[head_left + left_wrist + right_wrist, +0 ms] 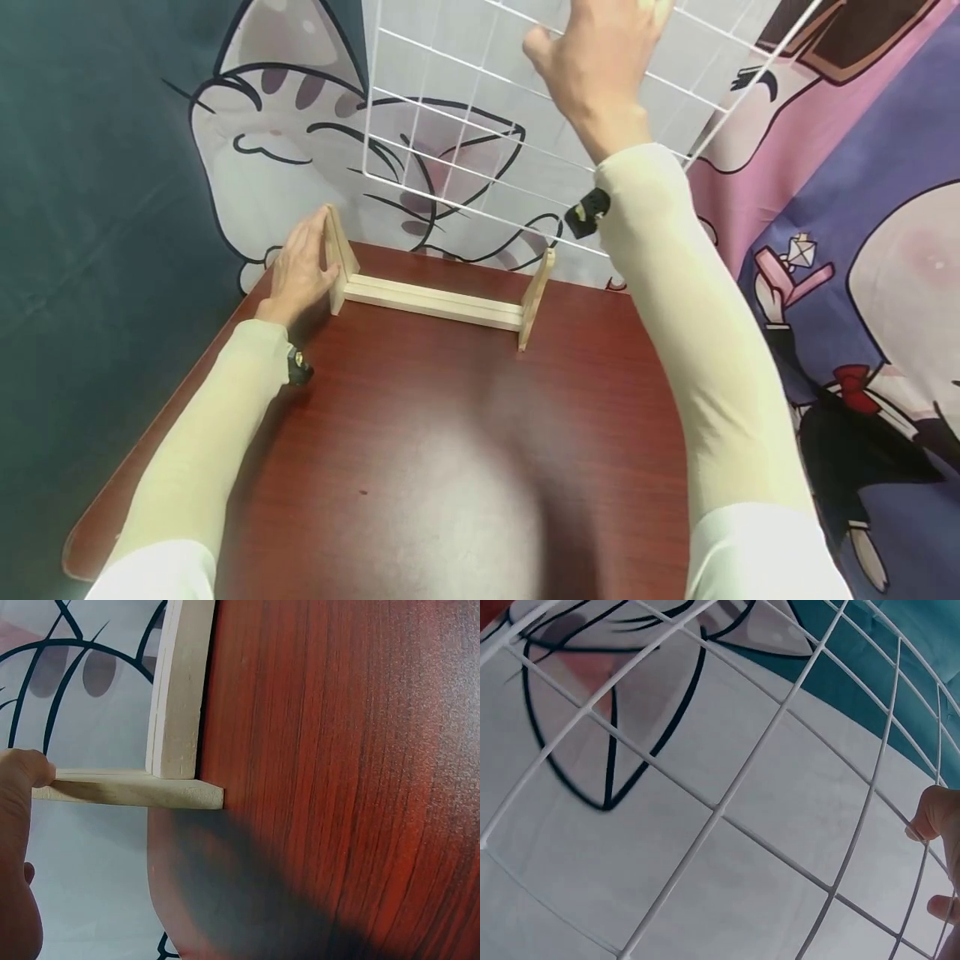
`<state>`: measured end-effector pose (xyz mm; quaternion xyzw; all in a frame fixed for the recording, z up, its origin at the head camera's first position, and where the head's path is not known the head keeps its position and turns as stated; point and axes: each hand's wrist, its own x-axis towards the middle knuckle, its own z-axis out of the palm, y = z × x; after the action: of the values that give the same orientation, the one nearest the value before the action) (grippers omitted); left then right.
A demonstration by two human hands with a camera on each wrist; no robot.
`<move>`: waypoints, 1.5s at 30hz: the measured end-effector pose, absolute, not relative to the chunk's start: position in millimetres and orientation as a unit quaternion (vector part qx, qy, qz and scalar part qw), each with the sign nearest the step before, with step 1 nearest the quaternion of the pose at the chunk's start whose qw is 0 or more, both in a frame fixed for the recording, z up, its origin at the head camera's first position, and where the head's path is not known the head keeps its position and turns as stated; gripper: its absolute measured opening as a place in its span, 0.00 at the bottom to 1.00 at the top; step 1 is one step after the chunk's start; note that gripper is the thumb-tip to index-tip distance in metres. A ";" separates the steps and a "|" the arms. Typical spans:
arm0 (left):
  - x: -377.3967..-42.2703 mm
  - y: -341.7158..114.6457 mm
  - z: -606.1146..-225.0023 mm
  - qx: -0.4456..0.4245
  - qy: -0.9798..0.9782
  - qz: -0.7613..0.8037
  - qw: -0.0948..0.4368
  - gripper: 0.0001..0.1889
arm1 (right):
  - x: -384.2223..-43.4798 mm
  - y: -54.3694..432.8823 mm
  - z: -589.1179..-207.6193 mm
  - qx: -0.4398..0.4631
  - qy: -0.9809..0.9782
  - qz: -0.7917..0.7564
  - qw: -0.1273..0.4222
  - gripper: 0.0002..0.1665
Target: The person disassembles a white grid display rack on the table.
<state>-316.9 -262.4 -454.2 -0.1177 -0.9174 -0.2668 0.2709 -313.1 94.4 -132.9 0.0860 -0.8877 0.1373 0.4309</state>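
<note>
A pale wooden stand [435, 305], two upright ends joined by a crossbar, is on the dark red table near its back edge. My left hand [298, 265] holds its left end, with the fingers along the outside and the thumb around the front. In the left wrist view, a digit [34, 766] touches the top of that wooden end piece [161, 793]. Higher up, my right hand [606, 71] grips a white wire grid panel [465, 125], raised behind and above the stand. Fingers [939, 814] curl at its wires in the right wrist view; the rest of that hand is out of frame.
The dark red table [420, 442] has a rounded corner at the front left. Behind it hangs a cloth with cartoon cats [277, 158], and a purple and pink printed cloth [847, 275] hangs on the right. A green cloth [97, 208] covers the left side.
</note>
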 end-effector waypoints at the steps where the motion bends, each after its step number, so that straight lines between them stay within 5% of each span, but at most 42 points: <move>1: -317.0 -262.4 -453.8 -0.119 -0.916 -0.267 0.274 0.52 | -310.6 99.8 -132.3 0.086 -0.887 0.136 0.432 0.33; 17: -314.2 -264.3 -453.3 -0.140 -0.903 -0.258 0.313 0.50 | -281.6 172.2 -161.1 0.102 -0.881 0.099 0.452 0.40; 33: -309.3 -262.2 -451.1 -0.131 -0.903 -0.269 0.309 0.48 | -250.2 236.1 -215.2 0.080 -0.879 0.090 0.462 0.36; 45: -314.0 -258.3 -450.9 -0.129 -0.900 -0.280 0.308 0.48 | -234.5 278.2 -267.8 0.081 -0.905 0.068 0.413 0.35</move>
<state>-314.0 -258.3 -450.9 -0.1292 -0.9001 -0.2798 0.3081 -234.5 278.2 -267.8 0.0815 -0.9046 0.0683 0.4128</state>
